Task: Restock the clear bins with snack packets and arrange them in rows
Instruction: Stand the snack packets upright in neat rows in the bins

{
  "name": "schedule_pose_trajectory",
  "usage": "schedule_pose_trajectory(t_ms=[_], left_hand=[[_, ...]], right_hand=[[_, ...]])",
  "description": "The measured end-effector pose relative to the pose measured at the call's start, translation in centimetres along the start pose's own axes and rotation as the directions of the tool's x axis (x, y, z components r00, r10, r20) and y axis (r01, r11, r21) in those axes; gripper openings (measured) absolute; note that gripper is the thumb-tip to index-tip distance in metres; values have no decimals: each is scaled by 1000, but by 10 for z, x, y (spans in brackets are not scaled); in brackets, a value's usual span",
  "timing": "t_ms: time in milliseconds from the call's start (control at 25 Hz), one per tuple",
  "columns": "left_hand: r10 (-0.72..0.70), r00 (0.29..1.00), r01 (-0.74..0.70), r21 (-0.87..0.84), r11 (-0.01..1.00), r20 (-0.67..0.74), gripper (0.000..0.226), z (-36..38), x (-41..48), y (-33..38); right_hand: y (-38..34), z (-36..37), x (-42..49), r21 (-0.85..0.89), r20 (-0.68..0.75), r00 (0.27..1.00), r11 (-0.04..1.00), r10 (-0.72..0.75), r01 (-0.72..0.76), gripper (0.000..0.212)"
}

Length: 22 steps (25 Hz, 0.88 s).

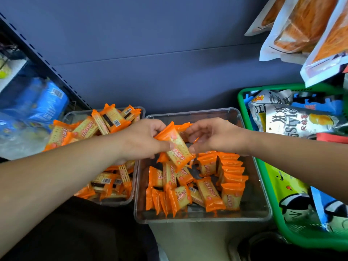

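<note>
Two clear bins lie side by side before us. Far left, we note blue packs (47, 104) on a shelf. The left bin (114, 203) holds a loose heap of orange cracker packets (84, 129). The left hand (143, 142) reaches across it and pinches one packet (178, 149) between thumb and fingers, above the right bin (203, 219). The right hand (214, 136) pinches the same packet's opposite edge. In the right bin we record upright packets (231, 172) in a row along its right side, with others lying loose. A green basket (262, 166) of mixed snack bags stands just beside it.
</note>
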<state>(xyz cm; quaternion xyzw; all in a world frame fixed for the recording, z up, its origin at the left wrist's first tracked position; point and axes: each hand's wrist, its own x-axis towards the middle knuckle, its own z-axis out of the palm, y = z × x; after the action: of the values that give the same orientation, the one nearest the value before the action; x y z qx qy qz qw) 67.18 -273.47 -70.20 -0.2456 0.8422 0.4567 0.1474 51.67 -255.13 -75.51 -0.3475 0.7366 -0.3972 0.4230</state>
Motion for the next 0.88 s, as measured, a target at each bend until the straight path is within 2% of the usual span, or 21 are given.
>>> schedule_pose_trajectory(t_ms=[120, 360, 480, 680, 880], left_hand=[[-36, 999, 38, -99, 994, 22, 18, 1, 6, 2], [-42, 988, 76, -229, 971, 148, 22, -5, 17, 9], [-73, 986, 107, -228, 968, 153, 15, -15, 21, 11], [-95, 986, 134, -322, 937, 133, 19, -24, 23, 4], [-84, 996, 92, -263, 960, 40, 15, -21, 27, 1]], right_hand=[[-6, -7, 3, 129, 123, 991, 989, 60, -76, 37], [-2, -21, 3, 183, 298, 941, 958, 159, -220, 35], [2, -24, 8, 233, 231, 953, 939, 198, -252, 31], [5, -42, 10, 345, 175, 953, 891, 249, -296, 31], [0, -47, 7, 317, 162, 960, 909, 228, -270, 31]])
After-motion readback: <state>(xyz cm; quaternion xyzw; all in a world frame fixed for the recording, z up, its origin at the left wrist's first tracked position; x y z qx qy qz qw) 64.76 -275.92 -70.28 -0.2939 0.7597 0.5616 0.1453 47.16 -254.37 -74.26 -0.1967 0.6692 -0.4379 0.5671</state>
